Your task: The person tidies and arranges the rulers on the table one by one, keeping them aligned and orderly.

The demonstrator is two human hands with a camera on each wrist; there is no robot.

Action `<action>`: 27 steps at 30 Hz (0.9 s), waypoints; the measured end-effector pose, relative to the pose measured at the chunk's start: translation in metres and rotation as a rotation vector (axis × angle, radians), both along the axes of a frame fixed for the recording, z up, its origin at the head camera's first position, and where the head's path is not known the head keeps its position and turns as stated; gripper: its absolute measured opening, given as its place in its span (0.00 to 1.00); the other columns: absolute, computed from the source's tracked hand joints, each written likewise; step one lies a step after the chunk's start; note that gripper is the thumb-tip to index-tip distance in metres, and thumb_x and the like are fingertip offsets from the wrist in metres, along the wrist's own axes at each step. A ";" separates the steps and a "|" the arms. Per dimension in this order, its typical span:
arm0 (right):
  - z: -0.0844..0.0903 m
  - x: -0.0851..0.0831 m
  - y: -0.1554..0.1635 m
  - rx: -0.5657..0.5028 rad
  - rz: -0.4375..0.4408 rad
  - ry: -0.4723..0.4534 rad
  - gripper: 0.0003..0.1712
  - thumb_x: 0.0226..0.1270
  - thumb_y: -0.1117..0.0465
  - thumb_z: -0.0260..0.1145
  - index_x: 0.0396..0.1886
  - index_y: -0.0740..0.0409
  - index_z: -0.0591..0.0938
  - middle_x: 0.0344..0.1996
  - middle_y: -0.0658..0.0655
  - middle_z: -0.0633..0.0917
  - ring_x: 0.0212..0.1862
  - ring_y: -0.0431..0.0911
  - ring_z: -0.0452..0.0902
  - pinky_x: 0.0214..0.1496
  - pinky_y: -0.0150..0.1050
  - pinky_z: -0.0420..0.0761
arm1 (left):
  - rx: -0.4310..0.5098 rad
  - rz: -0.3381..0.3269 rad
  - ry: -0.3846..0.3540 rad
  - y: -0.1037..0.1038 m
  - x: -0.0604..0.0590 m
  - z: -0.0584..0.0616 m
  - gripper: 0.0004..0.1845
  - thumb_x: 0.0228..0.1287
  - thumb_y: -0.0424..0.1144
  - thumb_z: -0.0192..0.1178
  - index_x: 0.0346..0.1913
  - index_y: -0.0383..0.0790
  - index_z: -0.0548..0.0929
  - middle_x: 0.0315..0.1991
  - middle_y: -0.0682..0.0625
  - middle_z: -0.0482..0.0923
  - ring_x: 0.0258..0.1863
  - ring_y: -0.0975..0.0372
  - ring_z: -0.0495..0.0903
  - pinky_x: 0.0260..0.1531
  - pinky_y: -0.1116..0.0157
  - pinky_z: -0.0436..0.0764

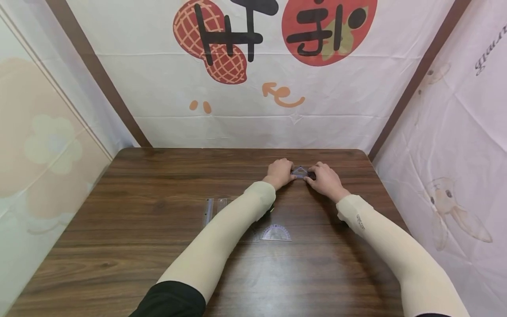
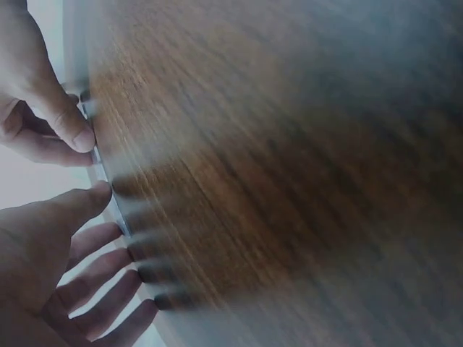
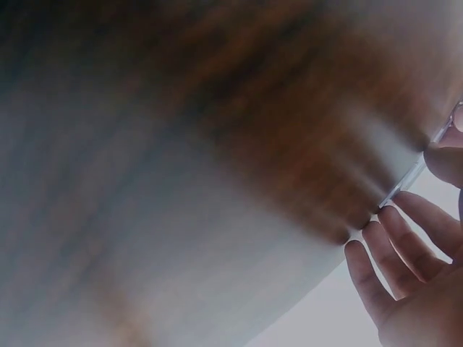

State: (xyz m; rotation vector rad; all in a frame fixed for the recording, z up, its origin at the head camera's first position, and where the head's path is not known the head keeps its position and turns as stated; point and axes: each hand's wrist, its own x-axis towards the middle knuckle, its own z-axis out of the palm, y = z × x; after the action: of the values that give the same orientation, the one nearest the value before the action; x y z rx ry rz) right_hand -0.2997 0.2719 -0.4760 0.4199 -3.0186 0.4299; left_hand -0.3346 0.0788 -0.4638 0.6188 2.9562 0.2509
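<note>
A small clear plastic triangle ruler (image 1: pixel 300 171) is at the far middle of the brown wooden table (image 1: pixel 158 189), between my two hands. My left hand (image 1: pixel 280 172) pinches its left corner and my right hand (image 1: pixel 325 178) pinches its right corner. In the blurred left wrist view my left hand (image 2: pixel 108 238) has its thumb against the triangle's clear edge (image 2: pixel 101 170) and its fingertips on the wood, with the right hand's thumb (image 2: pixel 72 130) just above. In the right wrist view my right hand (image 3: pixel 412 217) touches the same clear edge (image 3: pixel 405 181) with its fingertips.
Two clear straight rulers (image 1: pixel 208 210) (image 1: pixel 222 204) lie left of my left forearm. A clear protractor (image 1: pixel 276 232) lies nearer me, between my arms. Printed cloth walls close the table in at the back and on both sides.
</note>
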 end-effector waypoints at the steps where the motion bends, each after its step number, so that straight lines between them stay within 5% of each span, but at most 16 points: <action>1: 0.000 0.001 -0.001 -0.002 0.001 0.000 0.24 0.77 0.52 0.72 0.60 0.67 0.87 0.52 0.66 0.84 0.53 0.61 0.81 0.56 0.59 0.82 | -0.002 -0.002 0.003 0.000 0.000 -0.001 0.22 0.78 0.55 0.65 0.65 0.49 0.86 0.58 0.50 0.83 0.55 0.57 0.84 0.53 0.56 0.86; 17: 0.000 0.002 -0.002 -0.032 -0.021 -0.022 0.20 0.78 0.56 0.71 0.60 0.65 0.87 0.54 0.65 0.84 0.57 0.62 0.79 0.61 0.60 0.80 | 0.005 0.006 0.069 0.002 0.006 -0.003 0.18 0.77 0.54 0.66 0.60 0.48 0.88 0.55 0.49 0.85 0.53 0.55 0.86 0.50 0.55 0.87; 27: -0.002 0.003 -0.004 -0.065 -0.040 -0.038 0.20 0.78 0.58 0.71 0.60 0.67 0.87 0.55 0.65 0.83 0.58 0.62 0.78 0.62 0.59 0.79 | 0.023 0.054 0.037 0.008 0.007 -0.005 0.16 0.77 0.51 0.67 0.58 0.48 0.89 0.57 0.48 0.83 0.57 0.51 0.82 0.55 0.52 0.85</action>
State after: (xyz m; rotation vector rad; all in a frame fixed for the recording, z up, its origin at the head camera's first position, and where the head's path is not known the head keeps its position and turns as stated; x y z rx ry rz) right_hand -0.2967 0.2682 -0.4776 0.3501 -3.0340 0.5375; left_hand -0.3280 0.0867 -0.4688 0.5536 3.0130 0.2821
